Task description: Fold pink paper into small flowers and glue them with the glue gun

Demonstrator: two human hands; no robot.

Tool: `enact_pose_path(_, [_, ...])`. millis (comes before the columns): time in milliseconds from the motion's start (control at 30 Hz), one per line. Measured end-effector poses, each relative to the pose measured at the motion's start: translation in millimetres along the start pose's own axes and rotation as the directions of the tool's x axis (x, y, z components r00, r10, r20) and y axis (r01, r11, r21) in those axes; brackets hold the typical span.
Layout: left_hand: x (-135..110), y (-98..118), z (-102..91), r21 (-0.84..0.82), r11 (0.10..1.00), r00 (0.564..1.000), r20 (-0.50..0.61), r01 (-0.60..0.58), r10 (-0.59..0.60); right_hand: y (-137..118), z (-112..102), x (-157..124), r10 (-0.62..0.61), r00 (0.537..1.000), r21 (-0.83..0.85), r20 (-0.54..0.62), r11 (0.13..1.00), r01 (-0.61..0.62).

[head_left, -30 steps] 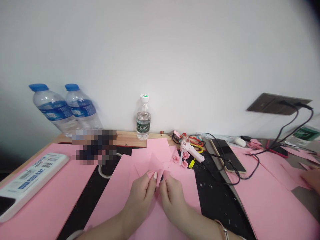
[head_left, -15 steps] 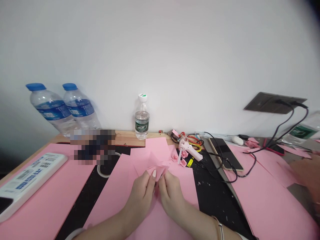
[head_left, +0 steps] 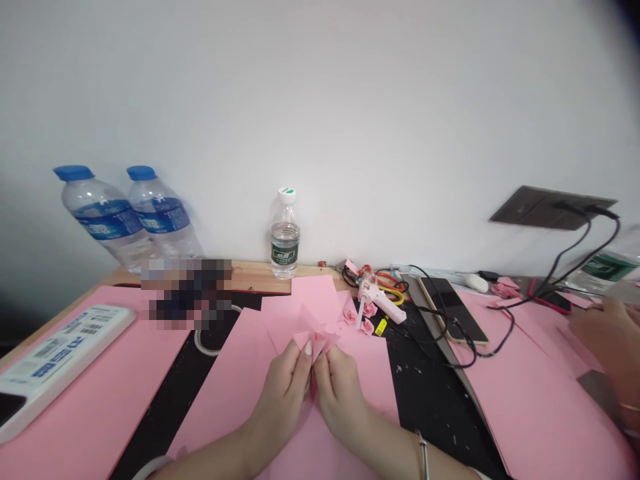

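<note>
Between both hands is a small folded piece of pink paper (head_left: 316,341), its corners sticking up above my thumbs. My left hand (head_left: 287,380) pinches its left side, thumb on the near face. The right side is pinched by my right hand (head_left: 343,387), close against the left one. My fingers hide the paper's lower part. Larger pink sheets (head_left: 235,387) lie flat beneath my hands. Just beyond my right hand are several small pink paper roses (head_left: 369,309) and a white hot glue gun (head_left: 381,303).
A water bottle (head_left: 285,240) stands at the wall; two blue-capped bottles (head_left: 107,220) lean at left. A long white box (head_left: 65,360) and a tape roll (head_left: 203,343) lie left. Black cables (head_left: 453,363) cross a phone (head_left: 453,310). Another person's hand (head_left: 607,340) is at far right.
The folds of the pink paper between my fingers have shifted and spread a little at the top. My hands stay almost in place. The other person's hand has moved at the right.
</note>
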State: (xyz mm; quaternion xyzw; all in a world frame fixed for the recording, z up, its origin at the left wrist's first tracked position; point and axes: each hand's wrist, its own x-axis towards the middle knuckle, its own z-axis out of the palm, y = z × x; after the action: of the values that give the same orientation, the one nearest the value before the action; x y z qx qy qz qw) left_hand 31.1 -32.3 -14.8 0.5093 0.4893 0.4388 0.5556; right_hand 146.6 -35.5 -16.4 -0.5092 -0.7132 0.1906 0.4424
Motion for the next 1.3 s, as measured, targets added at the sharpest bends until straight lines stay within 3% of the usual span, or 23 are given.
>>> enact_pose_path(233, [-2, 4, 1.2, -0.052, 0.998, 0.999, -0.036, -0.039, 0.037, -2, 1, 2, -0.009, 1.0, -0.027, 0.016, 1.0, 0.01])
enact_pose_path(567, [6, 13, -4.1, -0.245, 0.968, 0.998, 0.02, -0.056, 0.062, 5, -5, 1, -0.049, 0.997, 0.173, 0.053, 0.984, 0.039])
enact_pose_path(767, [13, 18, -7.7, -0.276, 0.958, 0.997, -0.006, -0.072, 0.074, 6, -7, 5, 0.053, 0.986, 0.265, 0.158, 0.96, -0.094])
enact_pose_path(967, [20, 20, -15.3, -0.26, 0.965, 0.994, -0.108, -0.018, -0.01, 8, -14, 6, 0.136, 0.949, 0.458, 0.286, 0.85, -0.26])
enact_pose_path(1133, [20, 19, -17.7, -0.276, 0.961, 0.995, -0.097, 0.004, -0.031, 15, -12, 8, 0.245, 0.929, 0.392, 0.279, 0.854, -0.342])
enact_pose_path(1300, [21, 20, -19.0, -0.25, 0.968, 0.995, -0.082, 0.037, -0.059, 22, -9, 5, 0.246, 0.925, 0.408, 0.29, 0.842, -0.352])
